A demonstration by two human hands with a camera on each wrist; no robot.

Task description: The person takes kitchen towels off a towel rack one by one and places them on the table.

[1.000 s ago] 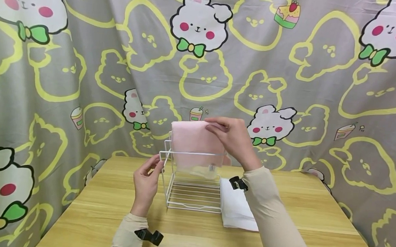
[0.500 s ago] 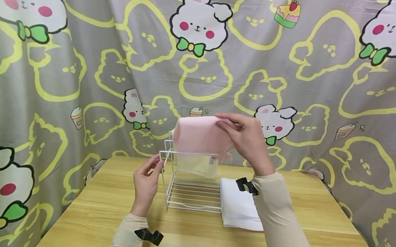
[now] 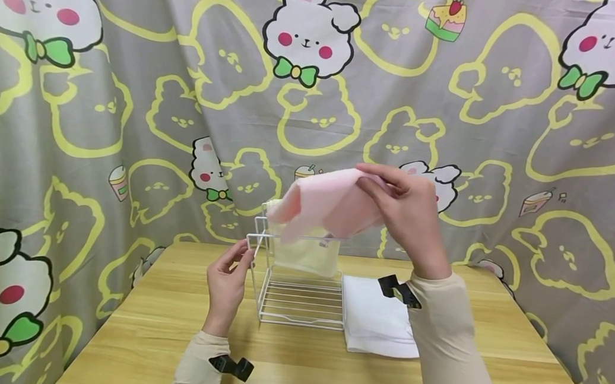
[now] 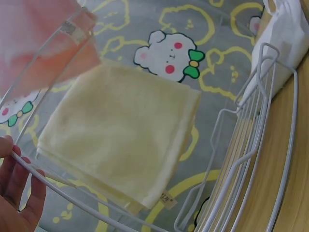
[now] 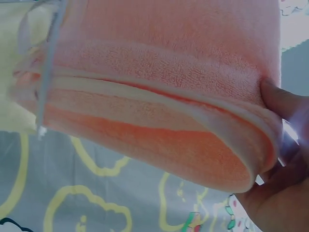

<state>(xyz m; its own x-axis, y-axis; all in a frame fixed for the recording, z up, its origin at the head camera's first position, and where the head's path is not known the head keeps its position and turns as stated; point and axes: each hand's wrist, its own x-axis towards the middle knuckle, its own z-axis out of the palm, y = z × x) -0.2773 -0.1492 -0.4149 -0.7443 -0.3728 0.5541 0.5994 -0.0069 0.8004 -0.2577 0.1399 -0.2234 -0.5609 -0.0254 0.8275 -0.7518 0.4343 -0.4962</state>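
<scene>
Between thumb and fingers my right hand pinches a folded pink towel, which tilts down to the left above the white wire rack. In the right wrist view the layers of the pink towel gape at the folded end. My left hand grips the rack's upper left wire; the left wrist view shows its fingers curled round that wire. A folded pale yellow towel hangs over a rear bar of the rack, with a small label at its lower corner.
Folded white cloth lies on the wooden table against the rack's right side. A grey patterned curtain hangs behind the table and along both sides.
My right hand has lifted the pink towel up and to the right off the rack, uncovering more of the yellow towel. My left hand has stayed on the rack.
</scene>
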